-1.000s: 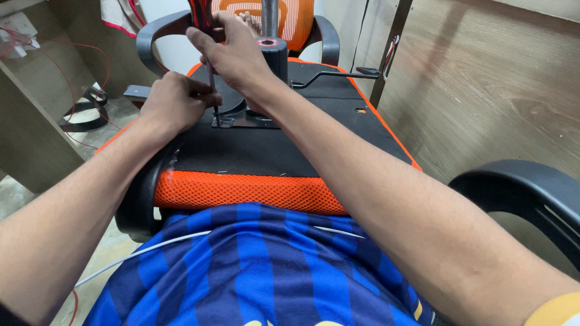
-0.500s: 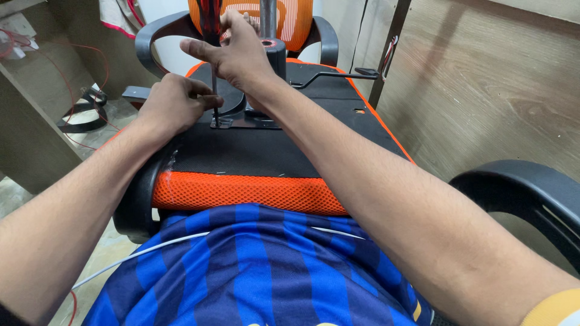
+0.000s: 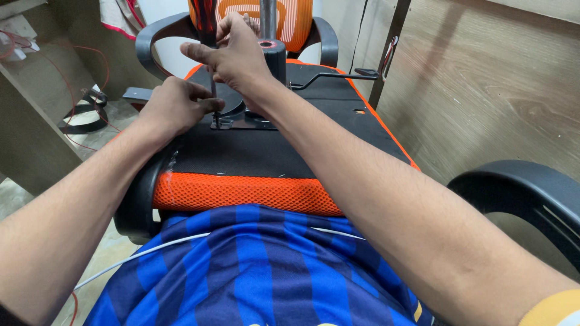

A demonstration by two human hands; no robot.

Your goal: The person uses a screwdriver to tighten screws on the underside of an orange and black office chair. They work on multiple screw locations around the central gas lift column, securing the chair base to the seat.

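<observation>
Right hand (image 3: 238, 51) gripped screwdriver (image 3: 208, 36) upright, left hand (image 3: 175, 105) pinched its shaft near the metal plate (image 3: 248, 121), upturned chair seat (image 3: 272, 151) beneath.

We see an upturned office chair seat (image 3: 272, 151), its black underside facing up and edged with orange mesh, lying across our lap. On that underside sits a metal mounting plate (image 3: 241, 122) with a black cylinder column (image 3: 273, 57) rising from it, and a thin lever (image 3: 332, 76) reaches out to the right.
</observation>
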